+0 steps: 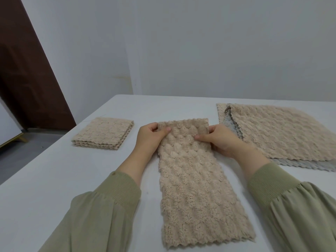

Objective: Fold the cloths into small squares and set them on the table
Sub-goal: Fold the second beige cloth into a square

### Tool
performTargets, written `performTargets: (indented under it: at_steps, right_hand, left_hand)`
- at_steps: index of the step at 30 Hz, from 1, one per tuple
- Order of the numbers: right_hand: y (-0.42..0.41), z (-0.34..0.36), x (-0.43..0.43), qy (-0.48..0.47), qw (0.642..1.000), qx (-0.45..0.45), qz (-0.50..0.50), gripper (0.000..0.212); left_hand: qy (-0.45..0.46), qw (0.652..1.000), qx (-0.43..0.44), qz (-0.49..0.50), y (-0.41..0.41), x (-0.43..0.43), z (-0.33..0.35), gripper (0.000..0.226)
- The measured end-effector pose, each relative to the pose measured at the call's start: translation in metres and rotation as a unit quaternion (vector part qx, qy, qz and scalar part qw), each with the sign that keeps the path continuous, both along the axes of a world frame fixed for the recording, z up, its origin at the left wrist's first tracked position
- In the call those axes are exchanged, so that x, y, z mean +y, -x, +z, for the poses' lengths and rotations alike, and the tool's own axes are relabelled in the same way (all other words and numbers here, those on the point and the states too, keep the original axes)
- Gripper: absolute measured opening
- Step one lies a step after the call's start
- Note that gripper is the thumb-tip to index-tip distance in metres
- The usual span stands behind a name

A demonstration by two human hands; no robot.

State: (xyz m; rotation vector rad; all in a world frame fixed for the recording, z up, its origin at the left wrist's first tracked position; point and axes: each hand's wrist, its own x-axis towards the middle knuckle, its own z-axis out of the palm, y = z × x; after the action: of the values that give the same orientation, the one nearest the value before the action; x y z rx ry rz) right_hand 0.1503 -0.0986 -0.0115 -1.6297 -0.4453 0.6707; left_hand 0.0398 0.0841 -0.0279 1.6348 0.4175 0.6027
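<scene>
My left grip [151,137] and right grip [218,140] each pinch a far corner of the fluffy beige cloth [190,179], lying long on the worktop [54,179]. It looks soft, light and floppy, so corners seem best to hold.

One table [54,179] and two hands, the left hand [149,138] and the right hand [218,140]. There is one long beige strip [192,188] and one folded square [103,133]. The square shows about four layered edges, but whether they belong to one cloth or several cannot be told. The flat pile seems to hold three cloths: a top beige cloth [281,131], a grey cloth [231,122] and a bottom beige cloth [221,110].
</scene>
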Motion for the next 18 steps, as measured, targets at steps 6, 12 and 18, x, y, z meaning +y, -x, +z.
performTargets:
  at_steps: [6, 12, 18]
  right_hand:
    - [0.008, 0.006, 0.003, 0.123, 0.973, -0.182, -0.066, 0.020]
    - [0.016, 0.029, 0.006, 0.140, 0.934, -0.311, -0.103, 0.046]
    - [0.023, 0.034, 0.011, -0.057, 0.942, -0.272, -0.189, 0.019]
  left_hand:
    - [-0.190, 0.978, 0.045, 0.079, 0.008, -0.006, 0.004, 0.034]
    - [-0.223, 0.962, -0.038, 0.152, 0.011, -0.012, 0.009, 0.021]
    - [-0.131, 0.963, -0.146, 0.185, 0.013, -0.017, 0.014, 0.020]
